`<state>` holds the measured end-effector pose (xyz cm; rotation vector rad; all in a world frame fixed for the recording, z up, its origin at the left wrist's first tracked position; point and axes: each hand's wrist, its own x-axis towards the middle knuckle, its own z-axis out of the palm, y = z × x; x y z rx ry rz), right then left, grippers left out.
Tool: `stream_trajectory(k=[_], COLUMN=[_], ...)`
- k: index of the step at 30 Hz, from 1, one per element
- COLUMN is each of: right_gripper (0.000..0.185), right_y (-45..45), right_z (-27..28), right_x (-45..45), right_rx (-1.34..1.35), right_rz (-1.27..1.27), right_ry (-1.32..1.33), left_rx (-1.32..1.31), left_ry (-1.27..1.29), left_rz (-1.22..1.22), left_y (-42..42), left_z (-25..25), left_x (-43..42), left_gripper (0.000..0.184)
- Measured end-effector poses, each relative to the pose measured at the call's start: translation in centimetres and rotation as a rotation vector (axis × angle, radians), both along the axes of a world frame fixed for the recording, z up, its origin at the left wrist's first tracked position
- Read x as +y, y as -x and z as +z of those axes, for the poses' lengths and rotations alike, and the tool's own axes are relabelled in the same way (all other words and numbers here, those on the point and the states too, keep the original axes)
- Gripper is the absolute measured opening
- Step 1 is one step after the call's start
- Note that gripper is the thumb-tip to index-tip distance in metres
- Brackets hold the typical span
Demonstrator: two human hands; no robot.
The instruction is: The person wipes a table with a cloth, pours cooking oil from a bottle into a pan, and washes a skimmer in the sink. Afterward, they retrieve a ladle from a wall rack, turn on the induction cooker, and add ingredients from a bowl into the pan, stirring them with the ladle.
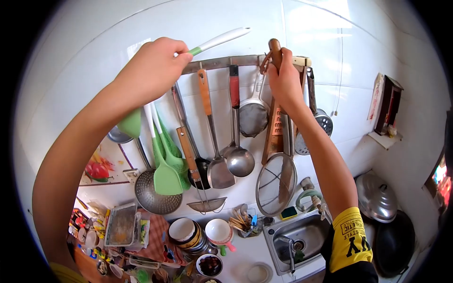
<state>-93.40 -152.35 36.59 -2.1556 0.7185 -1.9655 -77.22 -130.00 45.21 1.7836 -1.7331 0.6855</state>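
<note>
The tiled wall fills my view, with the white surface below and the sink set into it. Across the wall runs the metal rail, crowded with utensils. Towards its right end the round strainer overlaps the wooden slicer; packed that tightly, a sideways tug could hook one on the other and bring both down. Stacked bowls stand lower, and a falling tool might chip them.

My left hand is closed around a green-and-white handle by the rail's left part, its white end tipped up to the right. The green head under my forearm probably belongs to it, though my arm hides the join; if so, its weight could twist the handle in a loose grip. My right hand grips a wooden handle near the rail's right end; I can't tell which tool it carries. Smallest is the brown loop beside it, which could snag if pulled crookedly.
</note>
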Motion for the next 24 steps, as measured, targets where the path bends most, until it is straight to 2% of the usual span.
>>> stream_trajectory(k=[3,7,12,14,18,20,22,24], right_gripper=[0.042,0.041,0.042,0.041,0.04,0.04,0.039,0.037], right_y=[-0.3,-0.8,-0.6,-0.2,0.8,1.3,2.1,3.1], right_z=[-1.0,-2.3,-0.9,-0.6,-1.2,-1.6,-2.3,-3.1], right_x=[-0.7,-1.3,-0.5,0.3,1.9,2.9,3.0,3.0], right_rx=[0.062,0.089,0.04,0.021,-0.049,-0.053,-0.047,-0.108], right_rz=[0.009,-0.015,0.025,0.084,0.067,0.101,0.084,0.251], right_ry=[-0.108,-0.108,-0.043,-0.057,0.001,0.111,0.187,-0.079], left_rx=[-0.003,0.044,0.169,0.86,1.481,1.604,1.636,1.693], left_ry=[-0.02,-0.035,-0.093,-0.175,-0.179,-0.388,-0.417,-0.42], left_rz=[0.012,-0.025,-0.086,-0.306,-0.6,-0.71,-0.767,-0.932], left_y=[-0.1,-0.2,-0.3,0.8,4.5,5.0,4.8,4.1], left_z=[-0.2,-0.5,-1.3,-2.2,-4.8,-5.1,-4.6,-3.8], left_x=[0.2,-0.1,-1.7,-2.9,-8.5,-11.6,-13.3,-13.8], left_gripper=[0.028,0.028,0.029,0.024,0.022,0.02,0.025,0.03])
